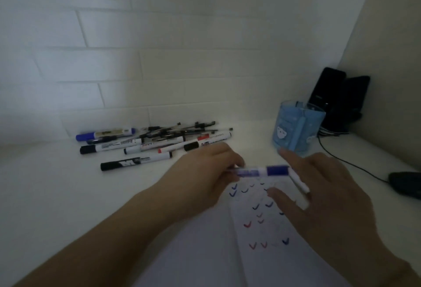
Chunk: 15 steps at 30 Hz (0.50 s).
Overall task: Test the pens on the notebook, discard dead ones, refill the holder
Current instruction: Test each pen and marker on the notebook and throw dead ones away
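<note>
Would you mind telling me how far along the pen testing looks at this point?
Partly done. The notebook page already carries many blue and red tick marks, so several pens have been tried. In hand: the left hand pinches a blue marker over the page, while the right hand also has a white pen in its grip. Left: a pile of pens on the desk; the blue holder looks unfilled.

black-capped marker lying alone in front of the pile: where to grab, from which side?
Take the black-capped marker mid-barrel on its white section, coming from above with fingers across its width. It lies flat, apart from the pile, with bare tabletop along both long sides. Left hand is nearer, though it holds a blue marker.
</note>
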Each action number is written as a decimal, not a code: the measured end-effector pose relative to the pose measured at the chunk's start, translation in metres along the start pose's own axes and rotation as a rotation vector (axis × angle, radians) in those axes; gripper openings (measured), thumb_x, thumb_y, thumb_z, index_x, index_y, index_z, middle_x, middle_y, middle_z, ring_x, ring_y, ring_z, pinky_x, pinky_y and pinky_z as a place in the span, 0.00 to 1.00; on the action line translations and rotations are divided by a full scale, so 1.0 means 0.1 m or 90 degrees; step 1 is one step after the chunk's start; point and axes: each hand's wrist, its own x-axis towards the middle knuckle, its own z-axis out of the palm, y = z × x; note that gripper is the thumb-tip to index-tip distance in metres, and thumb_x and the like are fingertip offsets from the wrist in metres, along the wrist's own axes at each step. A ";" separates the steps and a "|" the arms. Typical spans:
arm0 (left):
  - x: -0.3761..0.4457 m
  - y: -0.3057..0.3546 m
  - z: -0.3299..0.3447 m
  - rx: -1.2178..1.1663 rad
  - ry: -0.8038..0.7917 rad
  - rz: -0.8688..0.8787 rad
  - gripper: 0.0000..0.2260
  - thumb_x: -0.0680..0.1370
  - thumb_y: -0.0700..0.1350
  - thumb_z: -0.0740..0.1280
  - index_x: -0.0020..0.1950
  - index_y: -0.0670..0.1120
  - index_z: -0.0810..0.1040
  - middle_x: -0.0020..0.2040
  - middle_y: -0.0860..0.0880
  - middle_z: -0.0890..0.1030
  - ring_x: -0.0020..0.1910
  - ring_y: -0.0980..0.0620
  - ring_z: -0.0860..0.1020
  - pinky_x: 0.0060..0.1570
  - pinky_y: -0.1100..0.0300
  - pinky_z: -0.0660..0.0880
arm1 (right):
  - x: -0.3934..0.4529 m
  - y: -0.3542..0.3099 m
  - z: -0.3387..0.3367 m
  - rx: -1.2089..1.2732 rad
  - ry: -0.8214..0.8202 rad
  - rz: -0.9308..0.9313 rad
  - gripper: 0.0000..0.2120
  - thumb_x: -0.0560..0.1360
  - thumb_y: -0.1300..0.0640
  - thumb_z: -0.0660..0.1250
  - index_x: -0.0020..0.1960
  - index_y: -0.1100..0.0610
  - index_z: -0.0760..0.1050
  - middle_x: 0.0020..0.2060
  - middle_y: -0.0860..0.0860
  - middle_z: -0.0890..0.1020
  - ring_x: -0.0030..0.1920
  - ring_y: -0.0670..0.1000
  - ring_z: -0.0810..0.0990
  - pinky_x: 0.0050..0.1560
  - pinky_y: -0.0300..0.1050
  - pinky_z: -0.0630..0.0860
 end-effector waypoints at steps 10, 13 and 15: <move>-0.07 0.29 0.23 -0.247 -0.078 0.056 0.10 0.78 0.52 0.65 0.58 0.53 0.76 0.47 0.57 0.79 0.42 0.62 0.75 0.42 0.75 0.67 | -0.11 0.03 -0.05 0.845 -0.113 0.224 0.18 0.62 0.43 0.75 0.33 0.56 0.74 0.19 0.50 0.71 0.22 0.53 0.70 0.24 0.40 0.71; -0.08 0.30 0.24 -0.183 -0.121 0.074 0.11 0.81 0.53 0.58 0.57 0.51 0.75 0.48 0.53 0.79 0.41 0.61 0.72 0.42 0.75 0.66 | -0.14 0.01 -0.02 0.902 -0.131 0.209 0.24 0.56 0.38 0.77 0.34 0.55 0.73 0.19 0.49 0.72 0.21 0.52 0.69 0.25 0.38 0.69; -0.10 0.37 0.22 -0.178 -0.135 0.111 0.10 0.82 0.51 0.56 0.55 0.48 0.74 0.47 0.53 0.76 0.42 0.63 0.67 0.44 0.75 0.64 | -0.18 -0.05 0.00 0.838 -0.184 0.174 0.19 0.58 0.40 0.76 0.35 0.52 0.73 0.19 0.53 0.75 0.19 0.51 0.70 0.24 0.37 0.69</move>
